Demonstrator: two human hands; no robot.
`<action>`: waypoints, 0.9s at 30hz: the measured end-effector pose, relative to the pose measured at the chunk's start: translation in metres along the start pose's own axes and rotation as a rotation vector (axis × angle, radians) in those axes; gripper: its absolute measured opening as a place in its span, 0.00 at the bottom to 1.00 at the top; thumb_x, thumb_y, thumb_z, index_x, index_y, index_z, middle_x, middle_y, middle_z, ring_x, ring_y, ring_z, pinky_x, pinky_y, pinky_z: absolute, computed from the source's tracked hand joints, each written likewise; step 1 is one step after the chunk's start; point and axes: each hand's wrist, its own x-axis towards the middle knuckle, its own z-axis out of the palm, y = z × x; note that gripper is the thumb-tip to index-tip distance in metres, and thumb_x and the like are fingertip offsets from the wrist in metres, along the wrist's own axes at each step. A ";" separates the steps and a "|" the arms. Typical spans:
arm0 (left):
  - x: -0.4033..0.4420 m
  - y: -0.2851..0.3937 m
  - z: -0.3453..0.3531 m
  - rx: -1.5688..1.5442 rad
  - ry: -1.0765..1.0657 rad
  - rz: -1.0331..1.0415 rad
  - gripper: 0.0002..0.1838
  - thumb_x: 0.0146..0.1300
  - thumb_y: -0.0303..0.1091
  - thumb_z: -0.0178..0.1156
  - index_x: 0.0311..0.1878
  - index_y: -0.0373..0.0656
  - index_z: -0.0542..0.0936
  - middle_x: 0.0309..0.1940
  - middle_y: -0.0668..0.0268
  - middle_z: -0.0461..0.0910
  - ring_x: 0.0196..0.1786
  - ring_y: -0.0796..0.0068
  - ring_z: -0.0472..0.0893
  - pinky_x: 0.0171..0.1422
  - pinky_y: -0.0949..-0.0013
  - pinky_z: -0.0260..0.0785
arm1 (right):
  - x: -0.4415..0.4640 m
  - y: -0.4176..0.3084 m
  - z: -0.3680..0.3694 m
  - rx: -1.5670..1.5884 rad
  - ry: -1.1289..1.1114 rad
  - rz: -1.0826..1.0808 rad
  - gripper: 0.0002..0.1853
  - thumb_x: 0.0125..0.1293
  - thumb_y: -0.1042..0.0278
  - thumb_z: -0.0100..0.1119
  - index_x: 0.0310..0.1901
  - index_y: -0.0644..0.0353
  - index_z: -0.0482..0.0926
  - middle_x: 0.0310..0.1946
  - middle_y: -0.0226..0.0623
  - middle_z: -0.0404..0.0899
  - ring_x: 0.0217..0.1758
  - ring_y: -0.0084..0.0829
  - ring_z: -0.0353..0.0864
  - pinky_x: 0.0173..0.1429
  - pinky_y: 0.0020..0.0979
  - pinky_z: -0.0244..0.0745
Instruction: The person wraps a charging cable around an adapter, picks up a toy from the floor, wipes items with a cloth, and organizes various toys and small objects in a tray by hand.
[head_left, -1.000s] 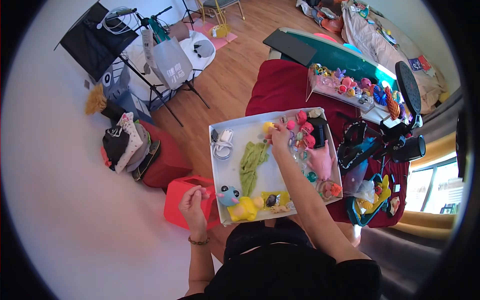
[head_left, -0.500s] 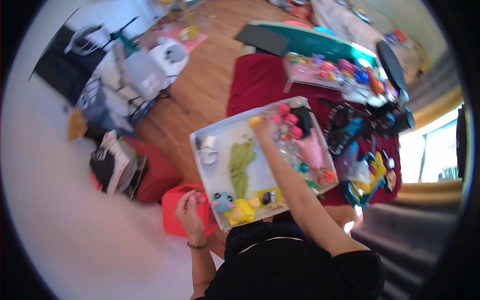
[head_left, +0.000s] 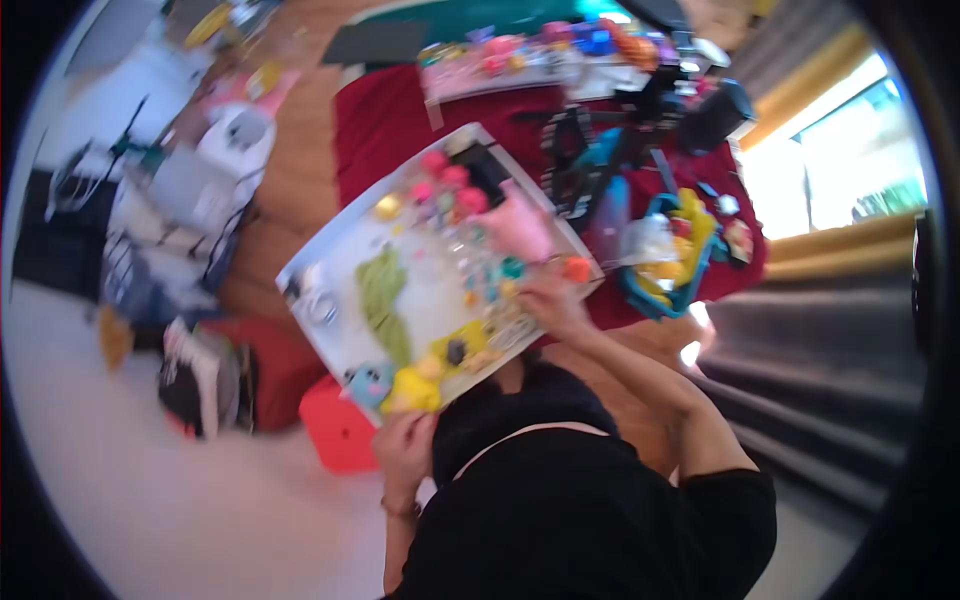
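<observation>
A shallow white box (head_left: 318, 352) holds many small toys and stands tilted in view before my body. My left hand (head_left: 404, 452) is at its near left corner, fingers curled together just below a yellow toy (head_left: 412, 390); whatever they hold is hidden. Beside that toy sits a blue round toy with dark eyes (head_left: 370, 384). My right hand (head_left: 556, 306) reaches over the near right rim among small toys, close to an orange piece (head_left: 577, 268); blur hides its grip. A green crumpled cloth-like piece (head_left: 382, 300) and a pink toy (head_left: 518, 228) lie inside the box.
Behind the box is a red-covered surface (head_left: 375, 120) with a rack of colourful toys (head_left: 500, 70). A teal basket of yellow items (head_left: 665, 285) stands at right, near black straps and gear (head_left: 590, 165). A red stool (head_left: 335, 425) is at lower left.
My right hand has drawn back from the box's far side to its near right part. The left hand has come to the near left corner. The view has shifted, and the box appears further left.
</observation>
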 end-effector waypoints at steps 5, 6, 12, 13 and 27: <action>-0.018 -0.023 0.039 0.393 0.126 0.085 0.10 0.51 0.31 0.65 0.39 0.43 0.80 0.39 0.63 0.77 0.34 0.61 0.80 0.36 0.65 0.73 | -0.036 -0.007 -0.042 0.293 0.076 0.234 0.07 0.51 0.82 0.60 0.34 0.65 0.79 0.26 0.38 0.76 0.25 0.28 0.77 0.29 0.27 0.71; -0.018 -0.022 0.043 0.434 0.132 0.062 0.12 0.52 0.32 0.65 0.40 0.44 0.79 0.41 0.63 0.77 0.36 0.61 0.80 0.36 0.64 0.74 | -0.037 -0.006 -0.040 0.322 0.087 0.242 0.08 0.51 0.82 0.60 0.35 0.65 0.79 0.26 0.38 0.76 0.24 0.28 0.77 0.28 0.26 0.70; -0.013 -0.013 0.056 0.507 0.151 -0.028 0.17 0.51 0.29 0.65 0.46 0.42 0.78 0.46 0.59 0.76 0.43 0.60 0.80 0.43 0.65 0.74 | -0.023 -0.002 -0.035 0.132 -0.009 0.003 0.09 0.50 0.80 0.61 0.35 0.63 0.79 0.30 0.39 0.77 0.27 0.32 0.77 0.31 0.30 0.71; -0.014 -0.014 0.055 0.523 0.147 -0.038 0.18 0.51 0.29 0.65 0.47 0.41 0.77 0.46 0.59 0.76 0.43 0.60 0.80 0.43 0.65 0.74 | -0.021 -0.006 -0.036 0.089 -0.047 -0.038 0.09 0.49 0.79 0.61 0.35 0.63 0.79 0.30 0.40 0.77 0.28 0.34 0.77 0.33 0.31 0.71; 0.027 0.036 0.140 0.081 0.033 0.303 0.15 0.53 0.27 0.62 0.46 0.40 0.79 0.44 0.57 0.78 0.42 0.57 0.80 0.46 0.65 0.73 | -0.007 0.022 -0.049 -0.191 -0.286 -0.244 0.09 0.51 0.73 0.56 0.37 0.55 0.80 0.34 0.38 0.76 0.38 0.40 0.79 0.40 0.39 0.75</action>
